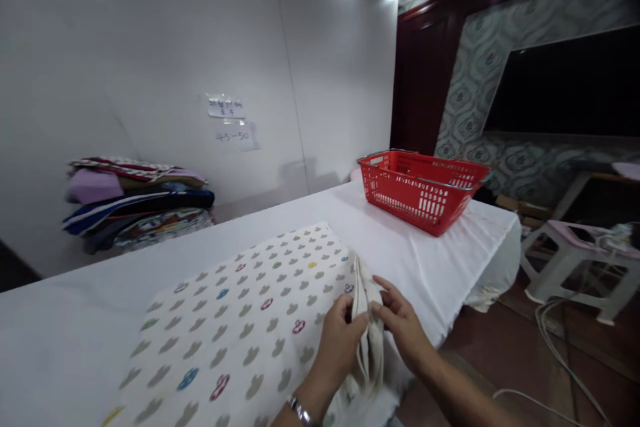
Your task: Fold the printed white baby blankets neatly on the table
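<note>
A white cloth cover [240,320] printed with grey and coloured mouse-head shapes lies flat on the table. Its right edge is parted into layers, like an opening, and stands up a little. On the near layer of that edge, my left hand [343,337] is closed, thumb against the fabric; a metal bracelet circles the wrist. My right hand [400,320] pinches the outer layer of the same edge from the right, its index finger reaching along the cloth. Whatever lies inside the opening is hidden.
A red plastic basket [425,190] stands at the table's far right. Folded clothes [140,203] are piled at the left by the wall, which bears paper labels [237,135]. The white-clothed table [400,253] ends at the right; beyond are a stool [575,260] and floor cables [555,340].
</note>
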The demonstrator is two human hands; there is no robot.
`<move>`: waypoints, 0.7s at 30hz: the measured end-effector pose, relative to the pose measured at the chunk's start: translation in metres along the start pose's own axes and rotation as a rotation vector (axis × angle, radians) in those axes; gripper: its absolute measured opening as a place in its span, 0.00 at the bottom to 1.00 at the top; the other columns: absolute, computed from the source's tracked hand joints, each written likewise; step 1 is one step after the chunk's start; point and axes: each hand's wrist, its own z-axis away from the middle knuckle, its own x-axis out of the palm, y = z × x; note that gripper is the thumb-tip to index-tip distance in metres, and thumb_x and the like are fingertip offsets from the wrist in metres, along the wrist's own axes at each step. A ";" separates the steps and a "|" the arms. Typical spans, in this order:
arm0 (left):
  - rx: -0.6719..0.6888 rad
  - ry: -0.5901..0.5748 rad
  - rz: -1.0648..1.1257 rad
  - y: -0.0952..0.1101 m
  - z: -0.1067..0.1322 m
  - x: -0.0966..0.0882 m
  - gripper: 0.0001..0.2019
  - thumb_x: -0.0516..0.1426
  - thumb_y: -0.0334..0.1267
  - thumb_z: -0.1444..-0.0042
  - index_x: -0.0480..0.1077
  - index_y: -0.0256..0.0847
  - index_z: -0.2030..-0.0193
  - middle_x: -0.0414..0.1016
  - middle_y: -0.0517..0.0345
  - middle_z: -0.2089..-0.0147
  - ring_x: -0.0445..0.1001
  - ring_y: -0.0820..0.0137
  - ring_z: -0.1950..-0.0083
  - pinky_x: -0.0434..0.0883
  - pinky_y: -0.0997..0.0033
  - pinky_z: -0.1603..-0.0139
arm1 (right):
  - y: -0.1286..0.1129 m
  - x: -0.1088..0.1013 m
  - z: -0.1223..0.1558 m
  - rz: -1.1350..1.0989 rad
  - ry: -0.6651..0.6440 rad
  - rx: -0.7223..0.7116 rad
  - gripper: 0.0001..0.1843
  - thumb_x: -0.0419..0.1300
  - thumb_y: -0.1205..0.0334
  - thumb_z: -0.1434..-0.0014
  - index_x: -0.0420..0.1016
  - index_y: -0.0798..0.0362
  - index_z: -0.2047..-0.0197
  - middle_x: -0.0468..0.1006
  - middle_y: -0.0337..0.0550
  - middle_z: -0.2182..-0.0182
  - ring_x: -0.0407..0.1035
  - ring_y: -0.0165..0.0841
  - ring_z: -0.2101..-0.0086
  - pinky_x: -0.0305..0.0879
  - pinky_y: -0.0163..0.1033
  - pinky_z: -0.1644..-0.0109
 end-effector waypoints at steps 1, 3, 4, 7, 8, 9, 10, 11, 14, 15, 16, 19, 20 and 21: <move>0.011 -0.007 -0.020 -0.001 -0.001 0.001 0.05 0.56 0.37 0.53 0.67 0.38 0.69 0.68 0.61 0.70 0.65 0.70 0.67 0.63 0.72 0.65 | 0.000 0.001 0.000 0.004 -0.004 0.000 0.32 0.64 0.52 0.51 0.65 0.47 0.43 0.73 0.39 0.66 0.67 0.33 0.65 0.63 0.38 0.61; 0.028 -0.018 -0.067 -0.004 -0.003 0.002 0.03 0.55 0.36 0.53 0.65 0.39 0.72 0.66 0.62 0.72 0.64 0.70 0.68 0.63 0.72 0.65 | 0.002 0.002 0.000 0.023 -0.011 -0.002 0.31 0.64 0.50 0.50 0.65 0.47 0.44 0.72 0.39 0.66 0.67 0.33 0.66 0.63 0.38 0.61; 0.035 -0.019 -0.088 -0.006 -0.005 0.003 0.03 0.55 0.36 0.53 0.63 0.39 0.73 0.65 0.63 0.73 0.63 0.71 0.69 0.62 0.72 0.66 | 0.002 0.003 -0.001 0.039 -0.011 -0.011 0.31 0.63 0.49 0.50 0.65 0.48 0.44 0.72 0.40 0.66 0.67 0.33 0.65 0.63 0.38 0.60; 0.054 -0.026 -0.128 -0.009 -0.007 0.004 0.06 0.54 0.36 0.53 0.60 0.40 0.76 0.62 0.64 0.75 0.61 0.72 0.70 0.61 0.72 0.68 | 0.003 0.005 -0.002 0.092 -0.020 -0.046 0.32 0.63 0.47 0.50 0.65 0.49 0.43 0.72 0.41 0.65 0.67 0.35 0.62 0.62 0.40 0.56; 0.059 -0.022 -0.142 -0.009 -0.007 0.003 0.06 0.54 0.37 0.53 0.60 0.40 0.76 0.61 0.65 0.76 0.61 0.72 0.70 0.60 0.73 0.68 | 0.003 0.005 -0.003 0.096 -0.031 -0.057 0.32 0.63 0.48 0.50 0.65 0.49 0.43 0.72 0.41 0.64 0.67 0.35 0.62 0.62 0.41 0.55; 0.063 -0.015 -0.158 -0.008 -0.006 0.003 0.06 0.54 0.37 0.53 0.60 0.40 0.76 0.61 0.65 0.76 0.60 0.72 0.71 0.59 0.73 0.69 | 0.003 0.006 -0.003 0.093 -0.045 -0.066 0.32 0.63 0.48 0.50 0.65 0.49 0.43 0.72 0.41 0.64 0.67 0.35 0.61 0.62 0.42 0.54; 0.063 -0.004 -0.174 -0.006 -0.005 0.003 0.06 0.54 0.36 0.53 0.60 0.40 0.76 0.61 0.65 0.76 0.60 0.72 0.71 0.59 0.73 0.69 | 0.002 0.007 -0.003 0.084 -0.057 -0.072 0.33 0.64 0.48 0.51 0.65 0.48 0.43 0.72 0.41 0.64 0.67 0.35 0.62 0.62 0.42 0.53; 0.057 0.009 -0.187 -0.005 -0.004 0.003 0.06 0.54 0.36 0.53 0.60 0.40 0.76 0.61 0.65 0.76 0.59 0.73 0.71 0.58 0.74 0.70 | 0.001 0.007 -0.003 0.069 -0.066 -0.075 0.33 0.64 0.48 0.52 0.65 0.48 0.44 0.72 0.41 0.64 0.67 0.35 0.62 0.62 0.43 0.53; 0.027 0.022 -0.184 -0.001 -0.003 0.003 0.05 0.55 0.35 0.55 0.61 0.40 0.76 0.61 0.65 0.76 0.59 0.74 0.72 0.58 0.74 0.70 | 0.000 0.008 -0.002 0.034 -0.061 -0.057 0.33 0.65 0.49 0.53 0.66 0.48 0.44 0.72 0.40 0.65 0.67 0.35 0.64 0.63 0.43 0.55; 0.014 0.019 -0.172 -0.001 -0.003 0.003 0.05 0.55 0.35 0.55 0.61 0.40 0.76 0.62 0.65 0.76 0.59 0.74 0.72 0.59 0.74 0.70 | -0.001 0.008 -0.002 0.026 -0.053 -0.046 0.33 0.65 0.49 0.53 0.65 0.48 0.44 0.72 0.40 0.66 0.67 0.35 0.64 0.63 0.43 0.55; 0.003 0.014 -0.157 -0.001 -0.003 0.002 0.05 0.56 0.35 0.55 0.62 0.39 0.75 0.62 0.65 0.76 0.60 0.74 0.71 0.59 0.74 0.70 | -0.001 0.008 -0.002 0.022 -0.049 -0.035 0.34 0.65 0.49 0.53 0.65 0.48 0.44 0.72 0.40 0.66 0.67 0.35 0.64 0.63 0.42 0.56; -0.022 0.003 -0.121 -0.002 -0.003 0.002 0.05 0.56 0.35 0.55 0.62 0.39 0.74 0.63 0.64 0.74 0.61 0.74 0.71 0.59 0.75 0.70 | -0.001 0.006 -0.001 0.028 -0.040 -0.021 0.34 0.65 0.50 0.52 0.64 0.48 0.43 0.72 0.40 0.67 0.67 0.35 0.63 0.63 0.42 0.55; -0.028 0.002 -0.120 -0.002 -0.003 0.002 0.05 0.56 0.35 0.55 0.61 0.39 0.74 0.62 0.65 0.74 0.60 0.74 0.71 0.59 0.75 0.70 | 0.000 0.005 -0.001 0.038 -0.030 -0.019 0.34 0.65 0.50 0.52 0.64 0.48 0.43 0.72 0.40 0.67 0.67 0.35 0.63 0.63 0.42 0.55; -0.034 0.006 -0.127 -0.002 -0.003 0.002 0.06 0.56 0.35 0.55 0.61 0.40 0.74 0.62 0.65 0.75 0.60 0.74 0.71 0.59 0.75 0.70 | 0.000 0.005 0.000 0.053 -0.017 -0.018 0.33 0.65 0.49 0.52 0.65 0.48 0.43 0.72 0.40 0.67 0.67 0.36 0.63 0.63 0.42 0.55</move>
